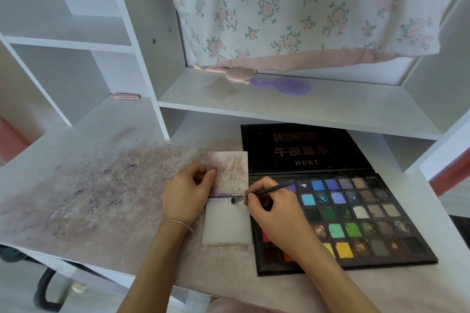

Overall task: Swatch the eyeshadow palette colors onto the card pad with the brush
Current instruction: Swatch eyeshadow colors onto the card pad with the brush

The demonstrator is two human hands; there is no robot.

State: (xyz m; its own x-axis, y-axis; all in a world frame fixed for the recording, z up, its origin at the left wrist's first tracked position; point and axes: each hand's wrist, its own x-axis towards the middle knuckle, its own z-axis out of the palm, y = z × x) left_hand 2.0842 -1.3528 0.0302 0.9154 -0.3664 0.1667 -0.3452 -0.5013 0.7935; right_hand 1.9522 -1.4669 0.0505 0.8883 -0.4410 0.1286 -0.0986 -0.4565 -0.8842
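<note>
Your right hand pinches the brush, tip on the pad; your left hand grips the pad's flipped page. The palette lies just right of the pad on the worktop.

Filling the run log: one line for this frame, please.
step: swatching | right hand: holds brush, tip on card pad | left hand: pins flipped page | palette: open, right of pad

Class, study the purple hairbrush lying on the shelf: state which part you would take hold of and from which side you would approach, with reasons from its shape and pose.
Grip the purple hairbrush by its narrow looped handle, which points left toward the pink brush. It lies flat on the shelf, so probably come from above and the front, fingers pinching the handle's sides. The floral cloth hanging behind blocks a rear approach.
</note>
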